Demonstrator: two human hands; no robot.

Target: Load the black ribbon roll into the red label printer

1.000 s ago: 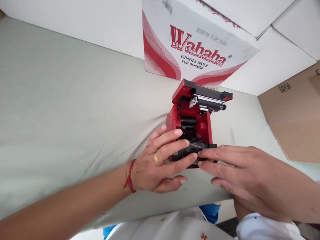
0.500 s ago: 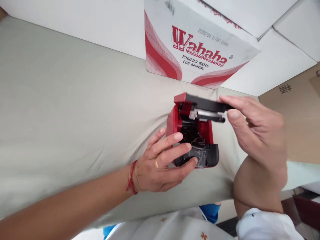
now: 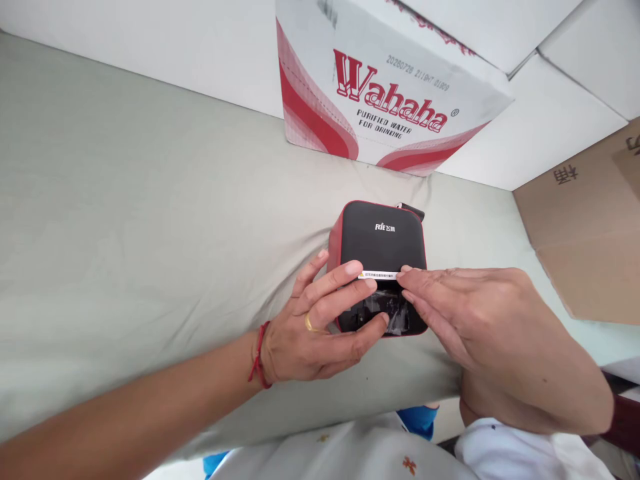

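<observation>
A small red-and-black thermal printer [image 3: 383, 247] lies on the pale cloth, its black lid down and flush with the body. A white warning strip [image 3: 379, 275] crosses the lid's front edge. My left hand [image 3: 325, 327] rests spread over the printer's left side and glossy front panel, its fingers stretched out. At the right end of the strip, my right hand [image 3: 465, 313] has its thumb and fingers pinched at the lid's edge. Clear film [image 3: 399, 313] covers part of the front panel. A short black piece [image 3: 413, 212] sticks out behind the printer.
Behind the printer stands a white-and-red water carton [image 3: 395, 100] against white boxes [image 3: 200, 53]. A brown cardboard box [image 3: 585, 227] is at the right. The greenish-grey cloth [image 3: 125, 220] spreads across the surface to the left.
The printer's lid, raised by my right hand before, has come down and closed over the inside. My right hand moved down and left with it; my left hand stayed put.
</observation>
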